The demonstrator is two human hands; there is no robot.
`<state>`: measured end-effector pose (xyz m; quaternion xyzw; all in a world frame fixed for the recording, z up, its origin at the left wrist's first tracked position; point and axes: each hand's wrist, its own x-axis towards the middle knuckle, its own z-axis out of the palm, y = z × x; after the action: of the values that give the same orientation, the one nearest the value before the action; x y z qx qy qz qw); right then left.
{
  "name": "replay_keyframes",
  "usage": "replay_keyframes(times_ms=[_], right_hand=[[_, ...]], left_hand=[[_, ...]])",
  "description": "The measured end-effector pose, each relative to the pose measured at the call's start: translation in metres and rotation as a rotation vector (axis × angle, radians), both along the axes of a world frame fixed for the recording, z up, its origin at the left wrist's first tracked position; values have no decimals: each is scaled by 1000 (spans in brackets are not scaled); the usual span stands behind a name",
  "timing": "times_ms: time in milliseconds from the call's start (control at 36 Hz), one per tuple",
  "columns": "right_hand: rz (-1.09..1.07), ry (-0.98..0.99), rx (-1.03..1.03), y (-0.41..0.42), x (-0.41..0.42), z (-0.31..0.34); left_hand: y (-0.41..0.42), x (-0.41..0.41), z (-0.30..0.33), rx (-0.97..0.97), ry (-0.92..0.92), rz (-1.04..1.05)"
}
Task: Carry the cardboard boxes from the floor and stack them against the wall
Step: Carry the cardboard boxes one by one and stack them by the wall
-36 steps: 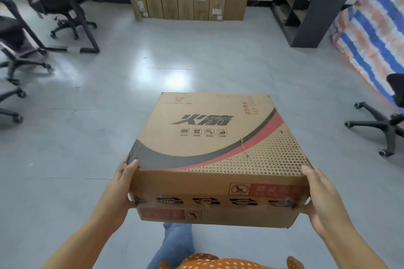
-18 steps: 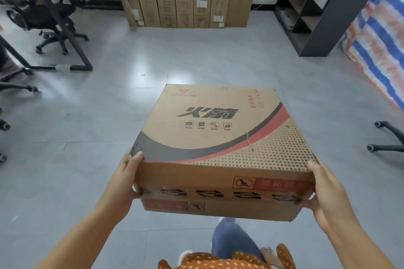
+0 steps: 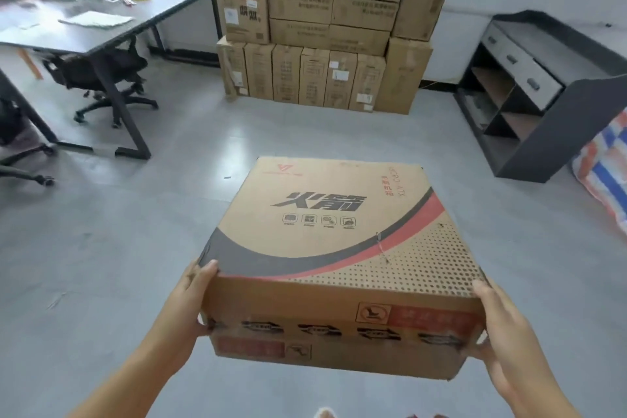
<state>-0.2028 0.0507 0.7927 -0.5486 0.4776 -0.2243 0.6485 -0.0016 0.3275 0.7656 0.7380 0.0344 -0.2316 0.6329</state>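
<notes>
both hands, left hand (image 3: 185,307) and right hand (image 3: 502,326), grip the box (image 3: 334,258) by its sides, off the floor. bare floor (image 3: 142,241) lies ahead. the stack (image 3: 322,30) by the wall looks nearer now.

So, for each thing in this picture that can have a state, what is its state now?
printed box: closed, carried off the floor between both hands
left hand: grips the box's left near corner
right hand: grips the box's right near corner
box stack: closed boxes, piled against the wall
cabinet: drawers shut, lower shelves open
office chair: pushed under the desk
</notes>
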Motion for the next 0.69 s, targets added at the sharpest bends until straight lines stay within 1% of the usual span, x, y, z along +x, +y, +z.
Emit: replay_keyframes(times_ms=[56,111,222,389,528,694], right_hand=[[15,-2,-15,-17,21,6],[57,-7,-19,-38,53,7],[109,12,-31,-68,124,7],[88,-18,-32,-95,246,-7],[64,-54,-28,-106,353,-2],[50,-59,-43,-121,464,13]], left_hand=[[-15,17,4,-78,75,67],[-30,45,3,-124,108,105],[-52,108,-2,-115,98,126],[-79,229,-6,-127,76,112],[-95,343,12,-118,55,125],[-118,461,38,-115,21,86]])
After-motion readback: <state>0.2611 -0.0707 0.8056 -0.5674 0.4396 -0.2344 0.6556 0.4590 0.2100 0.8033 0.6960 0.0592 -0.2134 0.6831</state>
